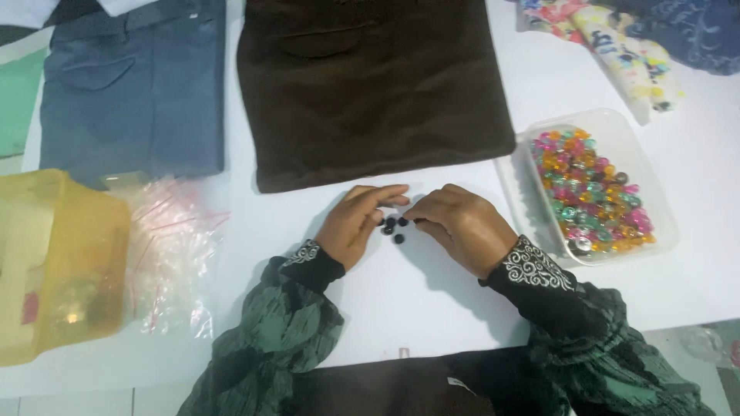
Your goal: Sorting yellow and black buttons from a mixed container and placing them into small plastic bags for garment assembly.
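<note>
On the white table [432, 300], both hands' grips pinch dark buttons [392, 226] between brown cloth [370, 85] and bead tub [655, 200].

Smooth matt white bench [432, 300]. Soft matt cloth on the brown trousers [370, 85] and blue trousers [131, 85]. Glossy little dark buttons [393, 226]. Shiny see-through beads [590, 189] in a clear plastic tub [663, 223]. Crinkly plastic bags [169, 246], cloudy yellow plastic box [54, 262].
</note>
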